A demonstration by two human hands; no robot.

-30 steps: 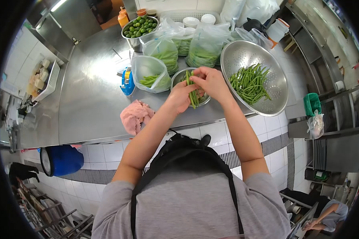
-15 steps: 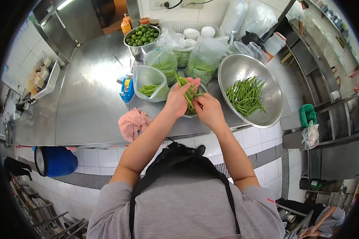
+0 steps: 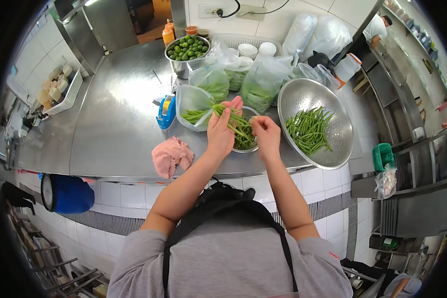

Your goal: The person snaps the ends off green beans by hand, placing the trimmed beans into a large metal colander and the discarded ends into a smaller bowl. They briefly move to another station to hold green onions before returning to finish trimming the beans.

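Observation:
A small bunch of green beans (image 3: 239, 126) lies across my left hand (image 3: 221, 130), which grips it above a small metal bowl (image 3: 253, 147). My right hand (image 3: 266, 137) is at the right ends of the beans, fingers pinched together; what they hold, if anything, is too small to make out. Trimmings or beans lie in the bowl, partly hidden by my hands. At the right, a large perforated colander (image 3: 338, 136) holds a heap of green beans (image 3: 310, 130). An open plastic bag (image 3: 186, 97) with more beans stands to the left of my hands.
Filled plastic bags (image 3: 263, 82) stand behind the bowl, near a pot of green limes (image 3: 186, 49) and white cups (image 3: 247, 50). A blue tape dispenser (image 3: 166, 113) and a pink cloth (image 3: 171, 156) lie on the steel counter (image 3: 104, 134). Another person (image 3: 376, 29) is at the upper right.
The view has shifted, so the counter items appear lower and slightly to the right. My right hand has moved a little away from my left, and its fingers have turned upward.

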